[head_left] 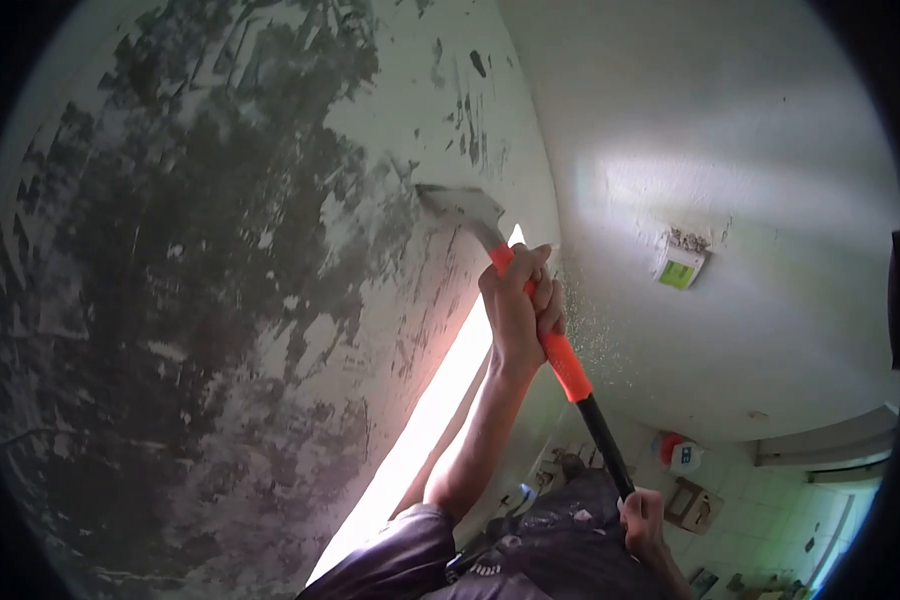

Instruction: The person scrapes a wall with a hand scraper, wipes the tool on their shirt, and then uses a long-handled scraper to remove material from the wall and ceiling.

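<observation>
A long scraper with an orange grip and a black shaft slants across the middle of the view. Its flat grey blade lies against the patchy dark and pale surface on the left. My left hand is wrapped round the upper orange part, close below the blade. Lower down, my right hand grips the black shaft near its lower end, which it hides. Small pale flakes hang in the air right of the orange grip.
A pale wall on the right carries a switch-like box with a green face. Bright light shows in a long strip beside my left arm. At the lower right are a red and white container and a brown framed object.
</observation>
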The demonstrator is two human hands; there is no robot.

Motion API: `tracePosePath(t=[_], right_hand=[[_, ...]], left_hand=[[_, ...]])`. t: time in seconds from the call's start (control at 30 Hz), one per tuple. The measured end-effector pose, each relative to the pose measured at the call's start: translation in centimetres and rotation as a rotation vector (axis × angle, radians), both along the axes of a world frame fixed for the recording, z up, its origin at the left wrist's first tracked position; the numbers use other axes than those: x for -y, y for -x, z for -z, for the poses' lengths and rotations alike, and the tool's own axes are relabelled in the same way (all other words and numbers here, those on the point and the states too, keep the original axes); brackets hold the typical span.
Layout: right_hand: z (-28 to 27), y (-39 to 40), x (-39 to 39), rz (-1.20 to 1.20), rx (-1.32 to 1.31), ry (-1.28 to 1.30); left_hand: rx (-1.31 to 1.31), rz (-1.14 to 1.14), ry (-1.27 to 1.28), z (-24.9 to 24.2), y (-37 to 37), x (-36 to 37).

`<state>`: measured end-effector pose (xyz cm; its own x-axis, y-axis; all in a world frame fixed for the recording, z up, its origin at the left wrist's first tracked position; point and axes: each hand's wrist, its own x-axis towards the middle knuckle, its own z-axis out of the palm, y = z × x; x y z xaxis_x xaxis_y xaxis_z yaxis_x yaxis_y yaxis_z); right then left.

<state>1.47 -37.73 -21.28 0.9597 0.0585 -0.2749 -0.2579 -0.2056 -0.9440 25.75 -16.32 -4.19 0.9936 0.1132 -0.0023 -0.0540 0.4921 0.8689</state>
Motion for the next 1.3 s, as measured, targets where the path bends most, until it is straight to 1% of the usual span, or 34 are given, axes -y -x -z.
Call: tracePosePath(t=[0.07, 0.1, 0.13, 0.17, 0.2, 0.23, 0.27, 0.3, 0.33, 0.37, 0.4, 0.47, 0.5, 0.53, 0.57, 0.6, 0.63, 0.67, 0.7, 0.73, 0.77, 0.8, 0.83, 0.87, 0.9, 0.97, 1.0, 1.07, 1.17, 1.2, 1.23, 1.27, 1.3], right_hand=[[4.1, 1.1, 1.0, 0.009, 0.197, 0.135], [6.1, 2.1, 1.6, 0.012, 0.243, 0.21], [8.1, 3.0, 2.2, 0.018, 0.288, 0.287], [8.5, 3.3, 1.9, 0.01, 0.266, 0.165], [4.3, 1.7, 1.0, -0.018, 0.161, 0.107], [0.1, 0.1, 0.0, -0.041, 0.054, 0.056], [-0.5, 0.2, -0.3, -0.044, 0.043, 0.061], [-1.0, -0.1, -0.3, -0.01, 0.036, 0.028], [-1.2, -0.7, -0.2, 0.032, 0.04, -0.011], [1.4, 1.0, 0.7, -0.026, 0.083, 0.076], [2.7, 0.8, 1.0, -0.008, 0.104, 0.072], [4.4, 2.5, 0.7, -0.07, 0.191, 0.003], [1.4, 0.9, -0.3, 0.011, 0.039, 0.006], [0.9, 0.4, -0.5, 0.007, 0.013, 0.009], [0.8, -0.4, -0.6, 0.016, 0.024, -0.036], [0.7, -1.1, -0.3, 0.027, 0.05, -0.078], [-0.1, 0.1, -0.1, -0.015, 0.028, -0.045], [-0.1, 0.8, 0.3, -0.003, 0.039, -0.05], [0.1, 1.3, 0.7, -0.05, 0.054, 0.008], [0.3, 2.0, 0.9, -0.097, 0.054, 0.063], [1.2, 1.3, 0.9, -0.069, 0.087, 0.031], [1.1, -0.1, 0.9, -0.015, 0.032, -0.05], [-0.3, -1.1, 1.1, -0.005, -0.012, -0.046], [-1.4, -1.5, 1.2, 0.001, -0.051, -0.043], [-1.1, -0.2, 1.3, -0.002, -0.064, -0.045], [-0.2, 2.1, 1.4, -0.058, 0.0, 0.024], [0.3, 1.7, 1.2, -0.05, 0.024, 0.024], [1.1, 2.4, 0.3, -0.09, -0.03, -0.014], [-1.6, 0.8, -1.3, -0.049, -0.128, -0.1], [-2.3, 0.4, -1.2, -0.012, -0.145, -0.141], [-1.9, 1.3, -0.4, -0.05, -0.059, -0.086], [-1.3, 2.2, 0.1, -0.031, -0.031, -0.094], [-1.5, 2.9, 0.2, -0.064, -0.039, -0.068]], left_hand=[[-0.07, -0.061, 0.103, 1.5, 2.1, -0.1], [-0.065, -0.046, 0.08, 2.7, 3.2, -0.8], [-0.084, -0.018, 0.027, 2.9, 3.7, -1.1], [-0.084, 0.004, 0.055, 2.5, 2.9, -1.0], [-0.091, 0.025, 0.086, 1.9, 1.7, -0.9], [-0.057, 0.012, 0.031, 1.0, 0.2, -0.3], [0.001, 0.031, -0.035, -0.1, -0.9, -0.1], [-0.011, -0.003, 0.01, 0.6, -0.3, 0.0], [-0.011, -0.028, 0.05, 1.3, 0.4, 0.1], [-0.044, -0.019, 0.04, 2.1, 1.9, -0.3], [-0.076, -0.007, 0.032, 2.7, 2.9, -0.8], [-0.076, 0.037, -0.002, 2.3, 1.8, -0.6], [-0.04, 0.017, 0.005, 1.1, -0.3, 0.2], [-0.005, -0.014, 0.014, 0.7, -1.5, 0.6], [0.068, -0.032, -0.001, 1.0, -1.7, 0.8], [0.072, -0.034, 0.006, 1.3, -0.9, 0.7], [-0.006, -0.044, 0.029, 1.9, 0.7, 0.4], [-0.083, -0.052, 0.049, 2.4, 2.1, -0.1], [-0.133, -0.011, -0.007, 2.2, 3.0, -0.4], [-0.14, 0.003, -0.015, 2.1, 2.3, -0.2], [-0.112, 0.003, 0.006, 1.9, 1.2, 0.0], [-0.08, -0.004, 0.036, 1.8, 0.4, 0.4], [-0.064, -0.009, 0.027, 1.9, -0.2, 0.6], [-0.072, -0.017, 0.034, 2.2, 0.3, 0.5], [-0.085, -0.042, 0.059, 2.4, 0.8, 0.4], [-0.079, -0.067, 0.1, 3.1, 2.9, -0.1], [-0.073, -0.045, 0.06, 3.2, 3.9, -0.5], [-0.06, 0.023, 0.038, 3.4, 2.6, -1.1], [0.0, 0.003, -0.052, 1.1, -0.6, 0.0], [0.001, -0.003, -0.052, 1.8, 0.4, -0.2], [-0.064, -0.04, 0.006, 2.7, 1.5, -0.3], [-0.122, -0.063, 0.058, 3.4, 2.3, -0.3], [-0.083, -0.021, 0.004, 3.4, 3.4, -0.4]])
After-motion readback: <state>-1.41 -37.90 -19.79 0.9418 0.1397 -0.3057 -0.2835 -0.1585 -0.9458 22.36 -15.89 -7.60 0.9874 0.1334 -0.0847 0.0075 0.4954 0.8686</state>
